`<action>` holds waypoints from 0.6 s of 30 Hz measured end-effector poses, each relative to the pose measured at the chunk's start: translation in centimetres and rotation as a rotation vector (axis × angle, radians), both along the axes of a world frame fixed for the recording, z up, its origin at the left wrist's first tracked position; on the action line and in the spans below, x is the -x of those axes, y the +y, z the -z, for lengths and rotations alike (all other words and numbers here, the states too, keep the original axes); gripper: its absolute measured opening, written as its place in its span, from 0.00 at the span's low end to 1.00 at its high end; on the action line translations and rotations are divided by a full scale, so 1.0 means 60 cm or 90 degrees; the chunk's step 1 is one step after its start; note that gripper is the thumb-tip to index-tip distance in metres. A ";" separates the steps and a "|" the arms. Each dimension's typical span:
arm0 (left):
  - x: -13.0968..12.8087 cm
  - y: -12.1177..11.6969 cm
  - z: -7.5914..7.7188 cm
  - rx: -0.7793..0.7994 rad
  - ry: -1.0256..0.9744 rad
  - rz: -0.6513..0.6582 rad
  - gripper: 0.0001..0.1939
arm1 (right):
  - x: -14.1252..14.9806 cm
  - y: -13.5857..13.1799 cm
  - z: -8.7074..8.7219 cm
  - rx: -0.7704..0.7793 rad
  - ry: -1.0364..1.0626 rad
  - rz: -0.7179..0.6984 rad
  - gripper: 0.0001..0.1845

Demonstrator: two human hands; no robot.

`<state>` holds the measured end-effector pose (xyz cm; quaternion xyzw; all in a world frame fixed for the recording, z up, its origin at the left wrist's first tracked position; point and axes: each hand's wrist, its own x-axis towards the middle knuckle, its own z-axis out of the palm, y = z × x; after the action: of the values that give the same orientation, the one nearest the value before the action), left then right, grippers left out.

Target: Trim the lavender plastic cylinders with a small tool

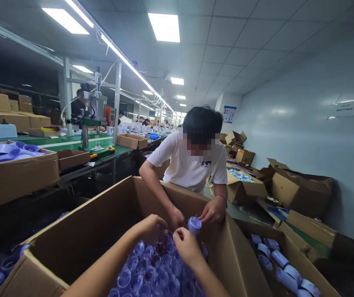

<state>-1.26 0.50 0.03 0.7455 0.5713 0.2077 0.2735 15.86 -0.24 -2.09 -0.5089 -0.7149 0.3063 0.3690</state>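
Note:
Both my hands are over a large cardboard box holding many translucent purple cups. My left hand is bent at the wrist with its fingers curled down; its fingertips blur against the cups, and what they hold is unclear. Thumb and fingers of my right hand are pinched together on something too small to make out. Just beyond it, a purple cup is tilted with its round end toward me, beside a co-worker's hands.
Facing me, a person in a white shirt leans over the box's far side. At right stands a carton with purple cylindrical parts. Another carton of purple rings is at left, near a green workbench with a press machine.

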 end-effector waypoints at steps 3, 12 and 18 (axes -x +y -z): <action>0.006 0.001 0.003 -0.007 0.006 0.009 0.13 | -0.001 -0.009 -0.003 0.013 -0.025 -0.016 0.11; -0.007 -0.013 -0.006 0.031 -0.072 -0.034 0.09 | -0.013 -0.022 -0.013 0.018 0.083 -0.068 0.13; -0.005 -0.027 -0.030 -0.001 -0.162 -0.096 0.10 | -0.021 -0.021 -0.027 0.055 0.239 -0.058 0.21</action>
<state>-0.98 -1.11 1.83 0.6683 0.5862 0.3211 0.3267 17.14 -1.47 -0.48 -0.4250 -0.6420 0.4430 0.4593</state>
